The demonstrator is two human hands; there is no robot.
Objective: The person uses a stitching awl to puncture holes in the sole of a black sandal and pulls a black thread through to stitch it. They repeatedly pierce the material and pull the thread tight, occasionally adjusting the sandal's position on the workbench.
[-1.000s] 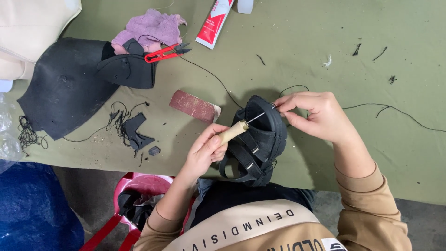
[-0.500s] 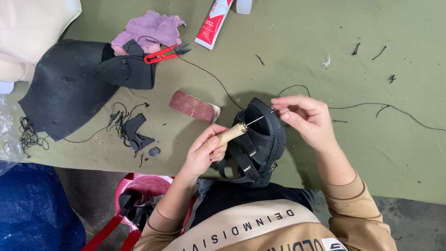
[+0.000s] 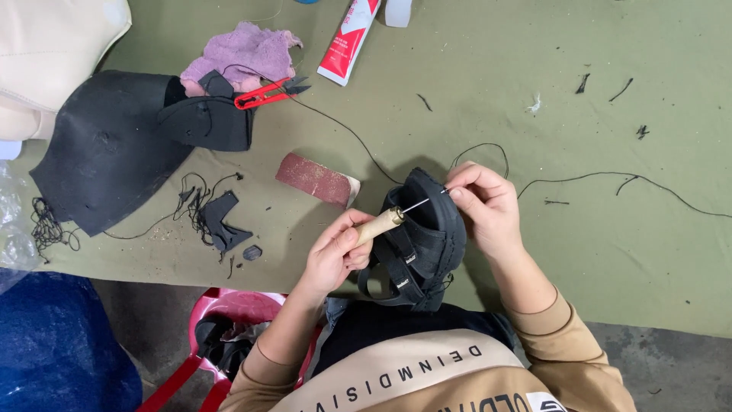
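Left hand (image 3: pixel 335 255) holds the wooden awl (image 3: pixel 379 225); right hand (image 3: pixel 484 207) has moved closer, pinching thread (image 3: pixel 488 146) at the black sandal (image 3: pixel 419 240).

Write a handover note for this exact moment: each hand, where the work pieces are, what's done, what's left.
Left hand: closed around the wooden-handled awl, needle tip through the black sandal.
Right hand: pinches black thread at the needle tip, steadying the sandal.
Sandal sits at the table edge, against the lap.
Red snips, sanding block and glue tube lie farther off.
Done: needle is through.
Left: cannot tell how much stitching remains.
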